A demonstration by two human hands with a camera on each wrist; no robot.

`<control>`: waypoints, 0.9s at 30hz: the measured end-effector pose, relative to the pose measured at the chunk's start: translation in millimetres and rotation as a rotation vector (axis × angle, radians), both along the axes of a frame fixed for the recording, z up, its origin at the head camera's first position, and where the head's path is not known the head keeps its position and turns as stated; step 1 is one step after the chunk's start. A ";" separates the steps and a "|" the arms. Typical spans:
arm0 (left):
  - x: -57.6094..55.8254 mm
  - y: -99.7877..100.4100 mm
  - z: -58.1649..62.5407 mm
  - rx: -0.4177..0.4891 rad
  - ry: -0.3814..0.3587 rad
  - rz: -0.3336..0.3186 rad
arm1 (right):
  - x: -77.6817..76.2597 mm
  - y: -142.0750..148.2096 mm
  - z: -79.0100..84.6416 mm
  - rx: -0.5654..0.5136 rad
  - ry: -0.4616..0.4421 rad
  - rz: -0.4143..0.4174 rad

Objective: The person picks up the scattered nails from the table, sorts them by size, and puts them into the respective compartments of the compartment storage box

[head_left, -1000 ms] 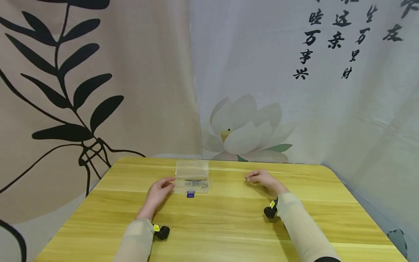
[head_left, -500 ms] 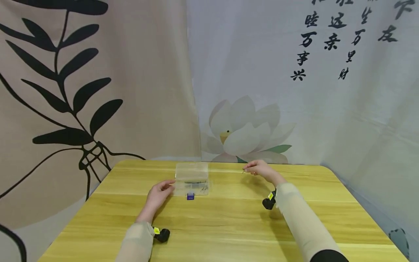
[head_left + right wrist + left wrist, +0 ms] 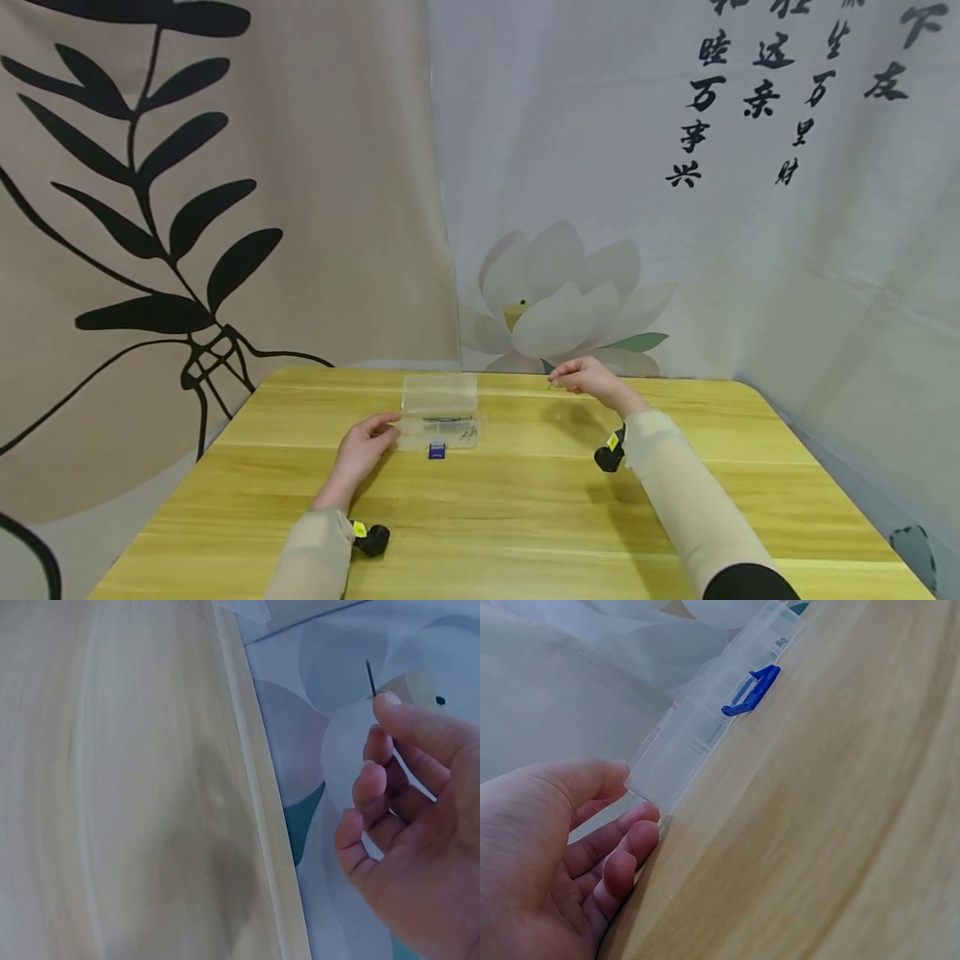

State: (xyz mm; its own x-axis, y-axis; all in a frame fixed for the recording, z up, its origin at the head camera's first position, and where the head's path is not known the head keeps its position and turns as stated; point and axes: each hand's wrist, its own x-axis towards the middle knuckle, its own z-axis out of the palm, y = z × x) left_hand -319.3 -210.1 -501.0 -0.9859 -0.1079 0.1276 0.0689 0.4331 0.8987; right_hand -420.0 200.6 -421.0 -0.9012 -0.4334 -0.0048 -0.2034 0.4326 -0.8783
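A clear plastic box (image 3: pixel 438 437) with a purple-blue latch (image 3: pixel 437 451) sits on the table, its lid (image 3: pixel 439 393) swung back. Thin dark pieces (image 3: pixel 447 419) lie in its compartments, too small to make out well. My left hand (image 3: pixel 362 454) holds the box's left end; in the left wrist view the thumb and curled fingers meet its corner. My right hand (image 3: pixel 596 383), raised above the table to the right of the box, pinches a thin dark needle-like rod (image 3: pixel 370 678) between thumb and forefinger. The rod's tip sticks out; its other end is hidden.
The wooden table (image 3: pixel 480 517) carries the box near its far edge. Behind that edge hangs a printed cloth (image 3: pixel 352 208) with leaves, a lotus and writing. A black wrist camera (image 3: pixel 371 540) is on the left arm and another wrist camera (image 3: pixel 610 454) on the right.
My right hand has risen from near the table and shifted a little left toward the box, still pinching the rod. My left hand and the box have kept their places.
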 end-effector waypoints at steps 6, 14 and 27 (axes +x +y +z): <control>0.6 0.2 -0.3 0.005 -0.004 -0.005 | -2.3 -13.1 -7.5 -0.030 -0.006 0.042; 1.4 0.1 -0.9 0.008 -0.005 0.000 | 3.2 -37.3 -17.0 -0.027 0.000 0.086; 1.9 0.6 1.2 -0.002 0.001 -0.005 | 10.4 -76.2 -27.4 0.011 0.012 0.121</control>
